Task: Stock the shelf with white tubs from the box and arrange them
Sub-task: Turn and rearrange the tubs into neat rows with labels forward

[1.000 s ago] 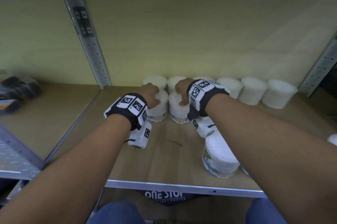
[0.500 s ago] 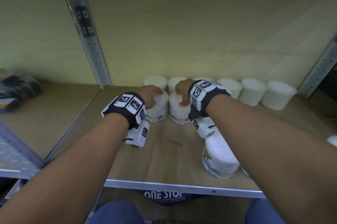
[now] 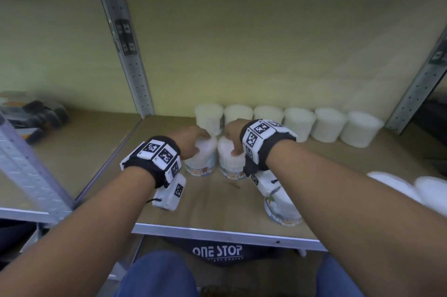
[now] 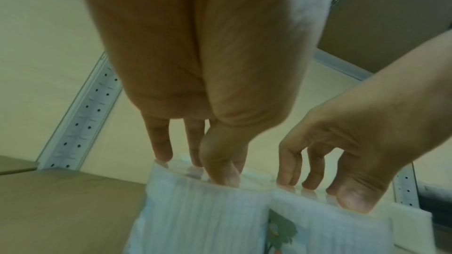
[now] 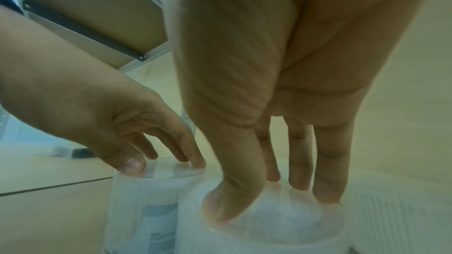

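Observation:
Two white tubs with blue-and-orange labels stand side by side mid-shelf. My left hand (image 3: 193, 143) grips the left tub (image 3: 202, 163) by its top from above; in the left wrist view the left hand (image 4: 200, 171) has its thumb on the near rim and its fingers on the far rim of this tub (image 4: 195, 210). My right hand (image 3: 232, 135) holds the right tub (image 3: 229, 167) the same way, and the right wrist view shows the right hand (image 5: 269, 200) with thumb and fingertips on the tub's lid (image 5: 281, 229). The two tubs touch.
Several white tubs (image 3: 330, 124) line the back wall of the wooden shelf (image 3: 212, 212). Another tub (image 3: 283, 209) stands near the front edge under my right forearm, and two more (image 3: 391, 185) sit at the right. A metal upright (image 3: 125, 54) bounds the bay on the left.
Both hands stay on the same two tubs. The pair seems to have slid slightly toward the front edge, away from the back row.

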